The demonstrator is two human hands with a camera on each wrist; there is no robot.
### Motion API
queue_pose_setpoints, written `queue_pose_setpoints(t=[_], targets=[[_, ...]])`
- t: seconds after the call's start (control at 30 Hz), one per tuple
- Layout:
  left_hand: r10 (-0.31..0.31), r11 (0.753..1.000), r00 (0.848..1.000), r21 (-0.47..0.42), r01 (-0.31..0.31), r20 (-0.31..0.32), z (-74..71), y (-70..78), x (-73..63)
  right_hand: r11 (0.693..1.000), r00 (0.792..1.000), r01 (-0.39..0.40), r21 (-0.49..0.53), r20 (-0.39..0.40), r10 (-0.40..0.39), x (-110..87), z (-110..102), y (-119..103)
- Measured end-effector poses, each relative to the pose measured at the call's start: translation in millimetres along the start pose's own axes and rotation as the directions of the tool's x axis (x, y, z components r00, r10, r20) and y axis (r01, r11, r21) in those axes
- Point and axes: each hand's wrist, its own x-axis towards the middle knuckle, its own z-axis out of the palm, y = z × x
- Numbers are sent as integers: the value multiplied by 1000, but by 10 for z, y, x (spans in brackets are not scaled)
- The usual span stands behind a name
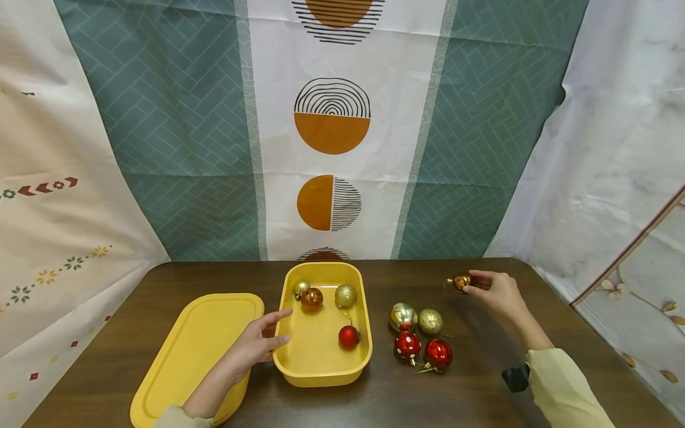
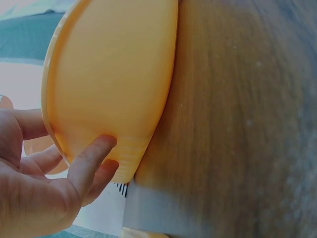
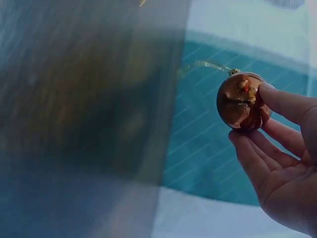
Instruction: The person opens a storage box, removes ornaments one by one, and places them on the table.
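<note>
My right hand (image 1: 497, 292) pinches a shiny copper Christmas bauble (image 3: 242, 101) between thumb and fingertips, raised over the table's right side. A gold hanging loop trails from its cap. At the left wall of a yellow plastic box (image 1: 321, 375), my left hand (image 1: 255, 342) grips the rim, some fingers lapping over it and others against the outer wall (image 2: 114, 74). Inside the box lie a small gold bauble (image 1: 301, 288), a copper bauble (image 1: 311, 299), a glittery gold bauble (image 1: 345, 295) and a red bauble (image 1: 349, 337).
Right of the box, a shiny gold bauble (image 1: 402, 317), a glittery gold one (image 1: 430, 321), a white-dotted red one (image 1: 407, 345) and a plain red one (image 1: 438, 355) sit clustered. A yellow lid (image 1: 198, 351) lies flat at the left. Patterned cloth (image 1: 332, 178) hangs behind the table.
</note>
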Motion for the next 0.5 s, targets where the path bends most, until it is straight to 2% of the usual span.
queue_pose_setpoints(t=[0.23,0.5], targets=[[1,1000,1000,-9,-1,3,-9,-6,1,997,999,-30,-76,15,31,38,94,227],[-4,1000,1000,1,4,-3,0,-1,-4,992,997,-39,-117,56,46,82,139,352]])
